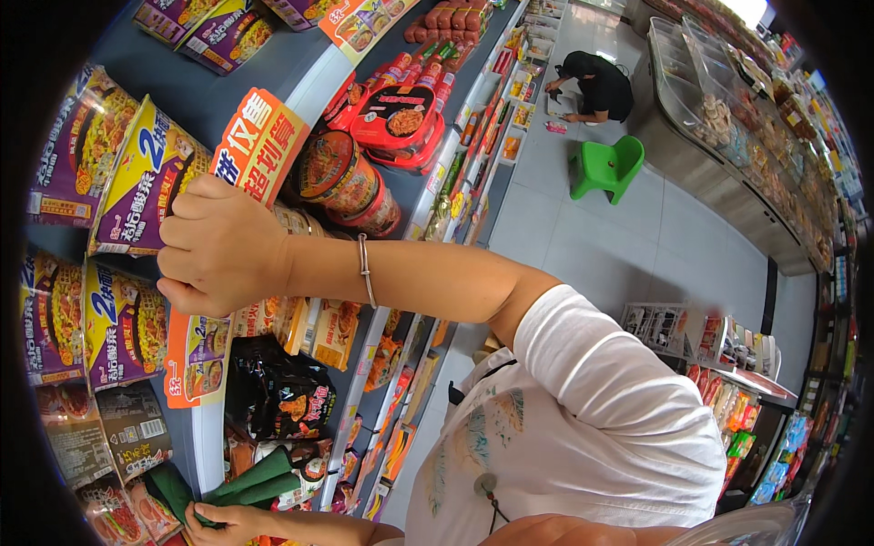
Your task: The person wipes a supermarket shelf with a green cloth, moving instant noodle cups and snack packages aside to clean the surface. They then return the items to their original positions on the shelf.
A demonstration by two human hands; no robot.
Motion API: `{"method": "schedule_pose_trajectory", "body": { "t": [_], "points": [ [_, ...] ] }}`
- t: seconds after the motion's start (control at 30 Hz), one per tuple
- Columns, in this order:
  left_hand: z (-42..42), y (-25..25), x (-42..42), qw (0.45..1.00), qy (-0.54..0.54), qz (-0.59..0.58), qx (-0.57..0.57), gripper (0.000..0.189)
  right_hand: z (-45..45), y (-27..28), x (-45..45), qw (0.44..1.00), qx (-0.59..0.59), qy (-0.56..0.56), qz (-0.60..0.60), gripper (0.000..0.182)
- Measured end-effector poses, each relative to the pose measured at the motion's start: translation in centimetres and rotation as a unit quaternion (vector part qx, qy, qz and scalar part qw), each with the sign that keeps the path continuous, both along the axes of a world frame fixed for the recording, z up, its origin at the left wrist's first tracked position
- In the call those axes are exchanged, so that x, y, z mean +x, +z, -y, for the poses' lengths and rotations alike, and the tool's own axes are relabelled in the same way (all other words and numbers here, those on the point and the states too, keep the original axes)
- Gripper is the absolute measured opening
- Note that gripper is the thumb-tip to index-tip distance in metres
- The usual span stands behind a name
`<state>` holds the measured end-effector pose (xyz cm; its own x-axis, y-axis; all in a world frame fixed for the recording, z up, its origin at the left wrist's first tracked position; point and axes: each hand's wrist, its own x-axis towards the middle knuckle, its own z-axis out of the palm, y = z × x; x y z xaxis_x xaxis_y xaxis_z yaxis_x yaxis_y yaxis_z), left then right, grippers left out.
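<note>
My right hand (218, 246), with a silver bangle at the wrist, is curled in front of a purple and yellow instant-noodle cup (147, 184) at the shelf's edge. Whether its fingers hold anything is hidden. An orange promotional card (263, 147) stands just above it; another orange card (198, 358) hangs below. Low in the picture, my left hand (222, 524) pinches a dark green cloth (256, 478), which lies across the edge of a lower shelf. Stacked noodle cups (123, 321) line the shelves at the left. A black noodle packet (280, 389) lies to their right.
Beyond the shelves, a person in black (597, 85) crouches on the tiled floor near a green plastic chair (606, 169). A long counter with clear bins (724, 130) curves along the right. Red food tubs (396, 123) sit on the shelf beside the cups. A white display rack (724, 348) stands behind my shoulder.
</note>
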<state>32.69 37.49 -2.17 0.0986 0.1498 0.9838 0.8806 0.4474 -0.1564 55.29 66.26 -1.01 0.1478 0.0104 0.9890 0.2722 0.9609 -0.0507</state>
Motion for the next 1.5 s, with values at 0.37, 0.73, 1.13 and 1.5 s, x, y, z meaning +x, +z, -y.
{"method": "schedule_pose_trajectory", "body": {
  "t": [0.37, 0.73, 1.13, 1.5],
  "points": [
    [-1.9, -0.4, -0.2, 0.996, 0.055, -0.057, 0.041, 0.035, 0.1, -0.1, -0.1, 1.000, -0.008, -0.007, 0.005, 0.026],
    [-1.8, -0.4, 1.0, 0.995, -0.038, 0.078, -0.045, 0.025, 0.3, 0.2, 0.6, 1.000, -0.006, 0.018, 0.019, 0.025],
    [-2.8, 1.6, 4.8, 1.000, 0.010, -0.016, 0.019, 0.043, 1.0, 0.4, 1.0, 0.999, -0.022, 0.004, 0.043, 0.022],
    [-2.3, 0.8, 3.8, 1.000, 0.013, 0.019, -0.004, 0.036, 1.0, 0.5, 0.9, 0.999, -0.021, 0.004, 0.046, 0.022]
  ]
}}
